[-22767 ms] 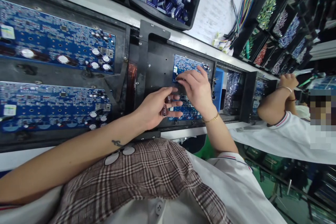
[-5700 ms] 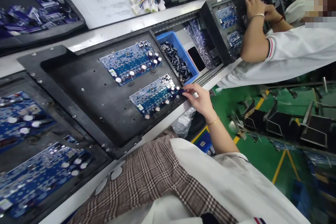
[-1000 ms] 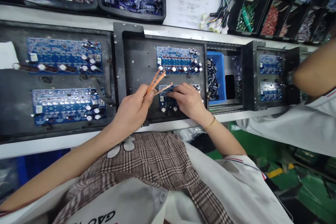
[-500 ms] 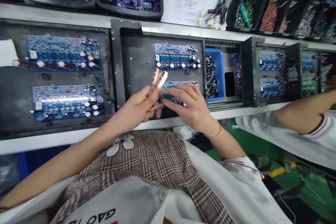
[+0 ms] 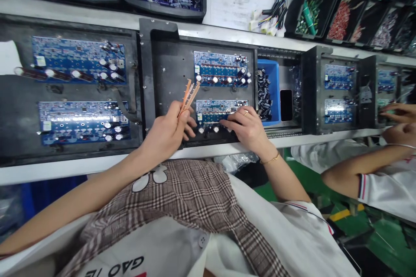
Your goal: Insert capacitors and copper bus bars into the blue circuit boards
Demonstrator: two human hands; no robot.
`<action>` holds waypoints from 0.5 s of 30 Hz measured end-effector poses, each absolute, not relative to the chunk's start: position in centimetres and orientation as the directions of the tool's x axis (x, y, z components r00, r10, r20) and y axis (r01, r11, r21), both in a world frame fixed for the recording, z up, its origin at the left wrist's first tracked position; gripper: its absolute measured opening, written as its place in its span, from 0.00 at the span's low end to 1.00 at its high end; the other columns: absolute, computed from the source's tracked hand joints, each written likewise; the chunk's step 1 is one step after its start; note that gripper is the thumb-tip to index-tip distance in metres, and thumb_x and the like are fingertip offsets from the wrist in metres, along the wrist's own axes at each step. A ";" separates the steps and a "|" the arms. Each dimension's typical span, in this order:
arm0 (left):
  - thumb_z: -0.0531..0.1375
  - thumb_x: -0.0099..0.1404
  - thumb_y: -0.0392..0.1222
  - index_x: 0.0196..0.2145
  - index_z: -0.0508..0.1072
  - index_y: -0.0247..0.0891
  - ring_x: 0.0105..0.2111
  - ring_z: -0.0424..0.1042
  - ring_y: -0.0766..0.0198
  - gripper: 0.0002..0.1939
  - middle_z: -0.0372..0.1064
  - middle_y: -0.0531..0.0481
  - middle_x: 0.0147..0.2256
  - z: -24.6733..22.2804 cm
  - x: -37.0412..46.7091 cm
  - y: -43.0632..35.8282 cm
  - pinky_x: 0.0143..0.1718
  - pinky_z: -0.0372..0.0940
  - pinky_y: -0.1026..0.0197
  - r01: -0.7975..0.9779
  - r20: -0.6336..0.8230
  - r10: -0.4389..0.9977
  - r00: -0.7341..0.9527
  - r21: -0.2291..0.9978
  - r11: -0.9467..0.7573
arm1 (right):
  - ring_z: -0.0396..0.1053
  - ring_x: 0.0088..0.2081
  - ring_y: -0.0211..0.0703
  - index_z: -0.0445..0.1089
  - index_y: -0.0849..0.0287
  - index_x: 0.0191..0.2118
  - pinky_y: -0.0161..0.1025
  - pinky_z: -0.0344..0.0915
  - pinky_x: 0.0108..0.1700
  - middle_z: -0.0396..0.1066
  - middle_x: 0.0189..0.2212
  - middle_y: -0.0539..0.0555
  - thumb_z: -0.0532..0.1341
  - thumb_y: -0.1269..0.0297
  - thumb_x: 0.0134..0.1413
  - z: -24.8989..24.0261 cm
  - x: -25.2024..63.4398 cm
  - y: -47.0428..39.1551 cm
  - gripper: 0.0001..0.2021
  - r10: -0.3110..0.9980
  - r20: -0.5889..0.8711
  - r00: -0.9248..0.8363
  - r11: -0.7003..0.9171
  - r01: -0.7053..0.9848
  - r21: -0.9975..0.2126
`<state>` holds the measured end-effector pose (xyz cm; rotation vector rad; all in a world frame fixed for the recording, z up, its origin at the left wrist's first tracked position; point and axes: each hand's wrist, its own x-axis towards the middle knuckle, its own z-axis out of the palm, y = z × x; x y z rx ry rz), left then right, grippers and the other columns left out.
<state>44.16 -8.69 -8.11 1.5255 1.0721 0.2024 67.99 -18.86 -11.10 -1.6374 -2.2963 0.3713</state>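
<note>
My left hand (image 5: 173, 127) is closed around several thin copper-coloured toothed strips (image 5: 190, 95), which stick up past the thumb. Right of it, my right hand (image 5: 248, 130) reaches over the lower blue circuit board (image 5: 208, 117), fingertips drawn together at the board's middle. Whatever those fingertips hold, if anything, is hidden. Above lies another blue board (image 5: 221, 69) with round capacitors along its lower edge. Both boards rest in a black tray (image 5: 169, 69).
Two more boards (image 5: 78, 60) lie in the left tray. A blue bin (image 5: 276, 91) of small black parts and a phone (image 5: 286, 104) sit at right. Part bins (image 5: 162, 13) line the back. A co-worker's hand (image 5: 398, 112) is at far right.
My right hand has moved from beside the strips down onto the lower board. My left hand has shifted slightly left with the strips. The co-worker's hands have come into view.
</note>
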 end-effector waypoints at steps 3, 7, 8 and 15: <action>0.45 0.74 0.51 0.43 0.60 0.39 0.23 0.73 0.68 0.13 0.74 0.48 0.33 -8.1 44.1 -8.7 0.21 0.69 0.68 0.508 -0.437 0.698 0.567 0.853 0.121 | 0.65 0.40 0.42 0.74 0.52 0.48 0.47 0.60 0.53 0.74 0.37 0.52 0.52 0.74 0.65 -11.3 68.1 -18.8 0.16 0.951 0.099 -0.294 0.308 0.859 -0.408; 0.44 0.74 0.50 0.44 0.61 0.39 0.22 0.71 0.68 0.13 0.72 0.50 0.32 -8.0 43.7 -8.7 0.23 0.67 0.65 0.513 -0.390 0.728 0.564 0.856 0.060 | 0.65 0.40 0.42 0.74 0.50 0.48 0.48 0.59 0.55 0.74 0.38 0.51 0.51 0.75 0.65 -11.4 68.2 -18.9 0.18 0.952 0.101 -0.288 0.304 0.863 -0.404; 0.45 0.74 0.50 0.44 0.61 0.40 0.24 0.70 0.67 0.13 0.71 0.51 0.32 -7.9 43.5 -8.7 0.24 0.66 0.64 0.536 -0.362 0.755 0.546 0.844 0.018 | 0.65 0.40 0.42 0.74 0.50 0.48 0.48 0.59 0.55 0.74 0.37 0.51 0.51 0.75 0.65 -11.4 68.2 -18.9 0.18 0.950 0.103 -0.294 0.310 0.864 -0.397; 0.51 0.70 0.53 0.43 0.66 0.41 0.29 0.67 0.62 0.14 0.68 0.53 0.31 -6.4 40.3 -6.7 0.31 0.57 0.61 0.817 -0.304 0.918 0.253 0.576 -0.035 | 0.65 0.40 0.42 0.73 0.51 0.50 0.50 0.59 0.57 0.73 0.37 0.52 0.51 0.76 0.63 -10.9 68.1 -18.8 0.19 0.937 0.090 -0.338 0.347 0.865 -0.364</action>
